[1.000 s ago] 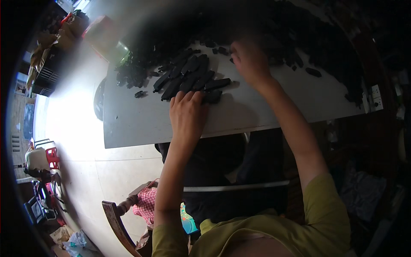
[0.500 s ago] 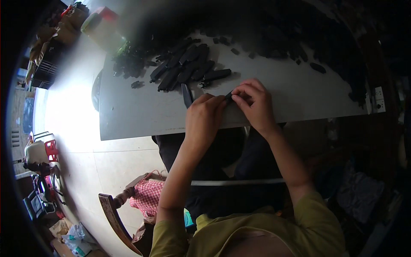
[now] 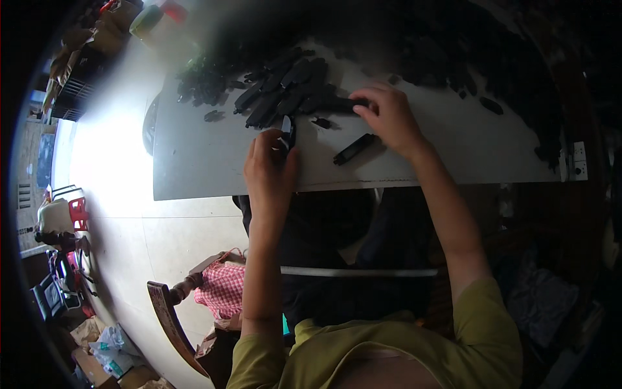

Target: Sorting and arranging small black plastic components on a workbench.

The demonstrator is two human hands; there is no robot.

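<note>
My left hand [image 3: 271, 159] is closed around a slim black piece [image 3: 287, 133] with a shiny, pale-looking face, just above the table; its exact kind I cannot make out. With thumb and fingers, my right hand [image 3: 389, 115] pinches the end of a long black plastic piece [image 3: 342, 104] at the right side of a heap of similar black pieces [image 3: 285, 91]. Between my hands, nearer to me, one elongated black part [image 3: 354, 149] lies slanted on the table. A small dark bit [image 3: 322, 122] rests beside the heap.
The pale table [image 3: 214, 168] has its near edge before my lap. Dark parts in large numbers [image 3: 447, 61] cover its far and right side; smaller pieces [image 3: 201, 87] lie at the far left. A wooden chair [image 3: 172, 324] with a pink checked cloth [image 3: 221, 288] stands at lower left.
My hands have moved apart. The black part they worked on now lies on the table. My left hand has grasped the slim piece; my right has reached to the heap and taken hold of a long piece.
</note>
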